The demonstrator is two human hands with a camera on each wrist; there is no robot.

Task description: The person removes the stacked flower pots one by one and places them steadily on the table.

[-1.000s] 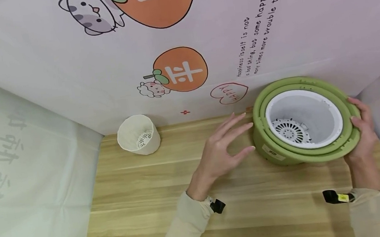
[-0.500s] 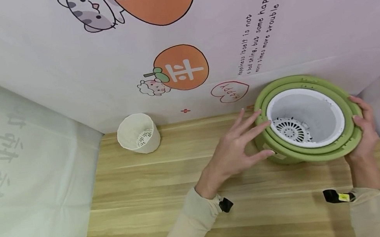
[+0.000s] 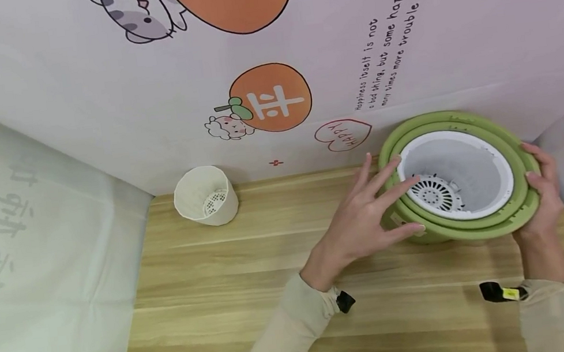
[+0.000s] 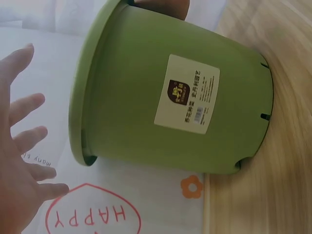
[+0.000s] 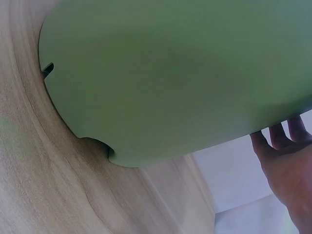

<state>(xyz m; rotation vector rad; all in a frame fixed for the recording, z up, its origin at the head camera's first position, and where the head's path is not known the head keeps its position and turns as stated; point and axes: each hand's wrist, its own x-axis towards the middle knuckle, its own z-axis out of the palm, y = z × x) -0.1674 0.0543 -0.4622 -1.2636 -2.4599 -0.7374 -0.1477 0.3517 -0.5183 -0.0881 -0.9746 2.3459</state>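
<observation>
A stack of nested flower pots stands at the right: a large green pot (image 3: 497, 228) outside, a smaller green pot (image 3: 416, 207) within it, and a white pot (image 3: 480, 171) with a slotted base innermost. My right hand (image 3: 544, 207) grips the outer rim on its right side; in the right wrist view its fingers (image 5: 282, 136) lie under the rim. My left hand (image 3: 365, 219), fingers spread, reaches over the stack's left rim and overlaps it in the head view. In the left wrist view, the left hand (image 4: 19, 131) is apart from the labelled outer wall (image 4: 136, 92).
A small white pot (image 3: 230, 205) with a perforated base stands at the left back of the wooden table (image 3: 212, 300). Behind runs a printed wall sheet (image 3: 332, 65); a pale sheet (image 3: 49, 237) hangs at the left.
My left hand has moved right, from beside the pot stack to over its left rim. The right hand has kept its grip, and the stack has barely shifted.
</observation>
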